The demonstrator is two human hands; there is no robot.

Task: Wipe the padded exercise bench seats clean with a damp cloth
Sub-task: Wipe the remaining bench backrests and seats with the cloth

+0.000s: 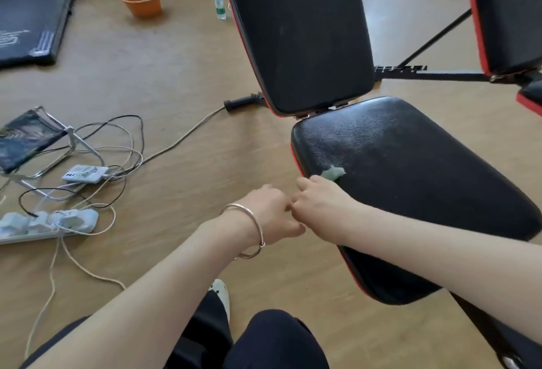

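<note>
A black padded bench seat (410,181) with red trim lies in front of me, its raised black backrest (299,34) behind it. My right hand (319,201) sits at the seat's near left edge, fingers curled round a small pale green cloth (333,173) that peeks out beyond the knuckles onto the pad. My left hand (272,213), with a silver bangle on the wrist, is just left of the right hand, touching it, fingers curled; what it holds is hidden. A second bench's black and red pad (504,11) stands at the upper right.
On the wooden floor to the left lie a white power strip (50,222), tangled cables (117,146), a small folding stool (32,137), an orange pot (142,2) and a plastic bottle (219,2). A treadmill (29,17) fills the upper left. My knees are at the bottom.
</note>
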